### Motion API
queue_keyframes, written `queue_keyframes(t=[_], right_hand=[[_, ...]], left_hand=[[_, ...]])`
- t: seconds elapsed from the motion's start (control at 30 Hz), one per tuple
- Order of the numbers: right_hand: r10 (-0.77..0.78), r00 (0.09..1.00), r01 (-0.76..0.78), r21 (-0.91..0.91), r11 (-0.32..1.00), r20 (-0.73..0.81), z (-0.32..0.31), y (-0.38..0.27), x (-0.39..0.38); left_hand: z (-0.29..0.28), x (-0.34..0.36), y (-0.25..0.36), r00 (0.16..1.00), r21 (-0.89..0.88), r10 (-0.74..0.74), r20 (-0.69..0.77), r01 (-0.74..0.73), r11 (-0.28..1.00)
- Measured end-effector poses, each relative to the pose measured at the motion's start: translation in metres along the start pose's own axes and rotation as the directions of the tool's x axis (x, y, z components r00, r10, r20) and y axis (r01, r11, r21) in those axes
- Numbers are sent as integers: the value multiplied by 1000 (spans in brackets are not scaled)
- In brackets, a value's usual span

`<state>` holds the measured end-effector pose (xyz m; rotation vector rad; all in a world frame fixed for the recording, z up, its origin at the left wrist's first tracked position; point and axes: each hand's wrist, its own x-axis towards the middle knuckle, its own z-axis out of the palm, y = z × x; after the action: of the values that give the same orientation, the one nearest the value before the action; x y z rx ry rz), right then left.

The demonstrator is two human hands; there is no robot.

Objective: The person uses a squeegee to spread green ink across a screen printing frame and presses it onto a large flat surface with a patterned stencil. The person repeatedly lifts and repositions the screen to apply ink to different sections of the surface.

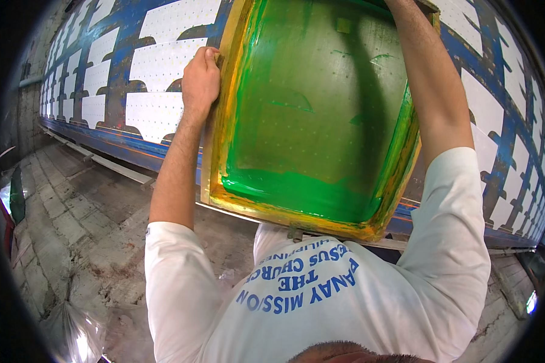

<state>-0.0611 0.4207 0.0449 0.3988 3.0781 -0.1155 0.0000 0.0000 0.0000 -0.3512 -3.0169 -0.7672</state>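
A screen-printing frame (216, 151) with yellow- and green-stained edges lies on the long blue table in front of me. Its mesh (309, 115) is tinted green, and wet green ink (284, 193) is pooled along the near end. My left hand (201, 81) is closed on the frame's left edge, thumb on top. My right forearm (427, 72) reaches over the frame's right side to the far end, where the upper picture edge cuts off the hand. What that hand holds is hidden. The forearm's dark shadow falls across the mesh.
Rows of white cut pieces (163, 63) with small dots cover the blue table (116, 91) on both sides of the frame. A pale rail (112, 162) runs along its near edge. Below is a worn block floor (60, 199), with a clear plastic bag (72, 333) at lower left.
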Motion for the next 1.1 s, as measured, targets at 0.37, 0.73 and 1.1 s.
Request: queue_keyframes(t=[0.37, 0.73, 1.1], right_hand=[[7, 1000, -9, 93, 996, 18, 31, -48, -149], [-22, 996, 9, 144, 989, 90, 30, -170, -439], [28, 996, -45, 224, 974, 79, 6, -199, -493]], left_hand=[[4, 2, -9, 998, -31, 60, 2, -60, 998], [44, 21, -45, 950, 0, 273, -155, -276, 961], [24, 20, -32, 982, 24, 187, 36, -188, 982]])
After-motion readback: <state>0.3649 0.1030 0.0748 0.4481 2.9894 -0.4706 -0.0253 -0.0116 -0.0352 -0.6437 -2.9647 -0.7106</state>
